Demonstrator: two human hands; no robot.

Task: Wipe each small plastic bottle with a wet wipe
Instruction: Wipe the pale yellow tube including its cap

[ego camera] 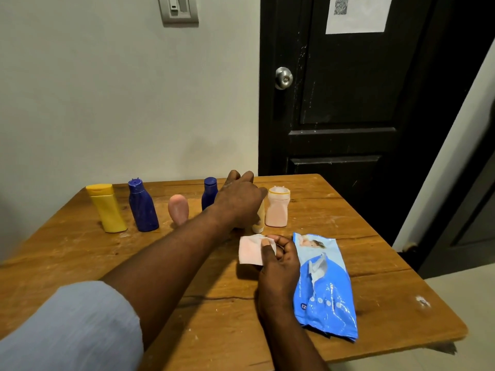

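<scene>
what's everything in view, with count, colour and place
yellow bottle: 1, yellow, row's left end
large blue bottle: 1, dark blue, second
pink bottle: 1, pink, third
small blue bottle: 1, dark blue, fourth
beige bottle: 1, beige, fifth, mostly hidden
pale pink bottle: 1, pale pink, right end
wipes pack: 1, blue, table's right side
wet wipe: 1, white, beside wipes pack
table: 1, brown wood
door: 1, black, back right
door knob: 1, silver, on door
paper: 1, white, on door
wall switch: 1, grey, top
left hand: 1, over beige bottle, grip unclear
right hand: 1, pinching wet wipe
</scene>
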